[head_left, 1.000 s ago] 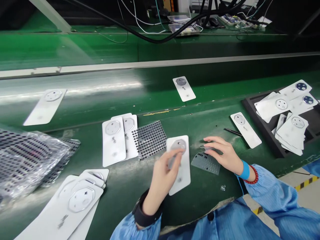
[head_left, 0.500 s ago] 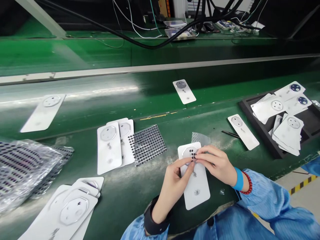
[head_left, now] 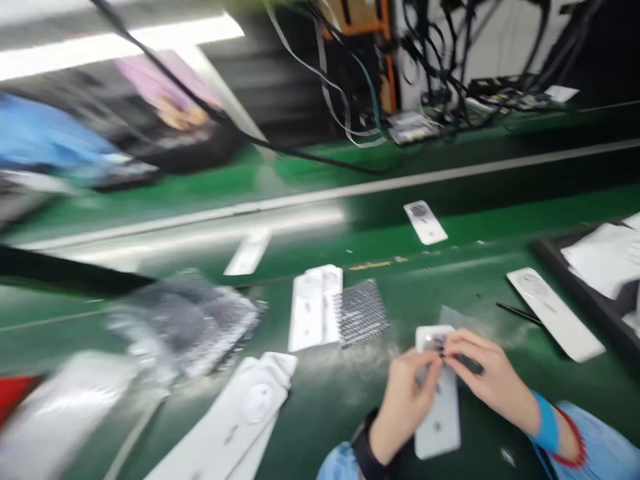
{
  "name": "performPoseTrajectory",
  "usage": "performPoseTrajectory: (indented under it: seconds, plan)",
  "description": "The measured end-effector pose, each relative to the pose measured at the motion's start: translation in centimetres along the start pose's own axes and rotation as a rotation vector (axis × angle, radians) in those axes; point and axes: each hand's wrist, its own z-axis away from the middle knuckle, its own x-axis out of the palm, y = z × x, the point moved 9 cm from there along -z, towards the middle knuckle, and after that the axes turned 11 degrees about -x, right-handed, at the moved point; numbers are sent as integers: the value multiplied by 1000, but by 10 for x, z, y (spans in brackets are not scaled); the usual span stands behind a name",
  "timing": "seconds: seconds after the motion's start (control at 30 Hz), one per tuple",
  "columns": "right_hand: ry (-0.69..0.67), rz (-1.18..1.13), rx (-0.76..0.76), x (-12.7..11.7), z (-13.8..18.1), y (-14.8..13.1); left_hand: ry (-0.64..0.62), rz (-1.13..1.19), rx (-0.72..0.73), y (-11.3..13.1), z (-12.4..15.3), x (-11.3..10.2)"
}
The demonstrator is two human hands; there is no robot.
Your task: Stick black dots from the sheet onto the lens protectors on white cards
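Note:
A long white card (head_left: 437,420) with rounded corners and a round panel near its top lies on the green bench before me. Over that panel, my left hand (head_left: 407,393) pinches thumb and forefinger together from the left. My right hand (head_left: 493,373) does the same from the right, and the fingertips nearly meet. Between them shows a small dark piece (head_left: 441,355), which looked like a cluster of black dots half a second ago; motion blur hides its detail. Behind the card lies a scrap of clear film (head_left: 453,317). A sheet of black dots (head_left: 365,313) lies to the left.
More white cards lie in a pair (head_left: 306,313), in a front-left pile (head_left: 225,427) and in a dark tray (head_left: 560,267) at right. A single card (head_left: 555,313) rests on black tweezers (head_left: 517,311). Plastic bags (head_left: 185,320) lie left. Another person's hands (head_left: 183,113) show beyond.
The view has swung left and up, so everything sits further right and lower, and people across the bench have appeared. Both hands stay pinched over the same card's round panel.

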Motion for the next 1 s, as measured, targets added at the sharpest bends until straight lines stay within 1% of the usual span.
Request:
performPoseTrajectory:
  seconds: [0.03, 0.1, 0.13, 0.2, 0.3, 0.4, 0.47, 0.5, 0.6, 0.67, 0.7, 0.77, 0.8, 0.87, 0.93, 1.0]
  plan:
    - [1, 39, -27, 3, 8, 4, 39, -41, 13, 0, 2, 0]
    - [53, 148, -141, 6, 23, 14, 108, -121, 9, -7, 1, 0]
    - [43, 163, -209, 11, 29, 19, 115, -156, -24, -14, -1, 3]
    - [7, 149, -251, 21, 36, 33, 82, -204, -101, -29, -4, 11]
    - [-66, 102, -191, 31, 39, 47, 35, -213, -162, -39, -5, 20]
    - [-101, 87, -115, 33, 37, 50, 8, -151, -158, -34, -7, 20]
    - [-108, 82, -68, 32, 35, 51, 5, -100, -158, -32, -8, 9]
    - [-114, 76, -52, 31, 33, 51, 23, -79, -161, -32, -7, -1]
    - [-133, 55, -15, 22, 25, 46, 113, -13, -185, -35, 0, -40]
    - [-102, 58, 17, 7, 16, 38, 166, 52, -204, -35, 8, -62]
    - [-71, 67, 33, -3, 10, 31, 192, 114, -236, -36, 12, -70]
    - [1, 94, 41, -22, -3, 12, 190, 212, -273, -29, 18, -71]
    - [35, 111, 22, -29, -11, -1, 167, 237, -279, -23, 19, -66]
    - [63, 152, -76, -36, -27, -32, 102, 230, -255, -6, 21, -50]
    - [28, 193, -199, -31, -40, -58, 53, 187, -216, 9, 22, -34]
    - [-15, 219, -271, -25, -47, -72, 34, 158, -181, 20, 22, -25]
